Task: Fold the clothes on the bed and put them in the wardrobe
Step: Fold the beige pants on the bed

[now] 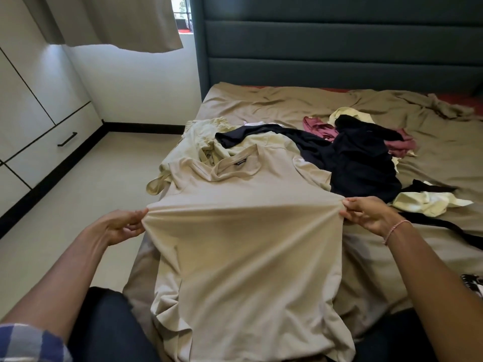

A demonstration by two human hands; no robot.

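Fold starting: both hands are pinching a beige t-shirt (243, 244) at the near left corner of the bed (431, 158).

The left hand (122, 224) and right hand (371, 215) are each holding a side edge between thumb and curled fingers (138, 214), pulling the cloth taut. The collar is lying on the unfolded pile, and the hem is hanging over the near edge, probably onto the person's lap. Risks: folding over that heap is likely giving a crooked crease or dragging the dark garment (366, 158) along, and a slipping pinch is letting the hem slide floorward.
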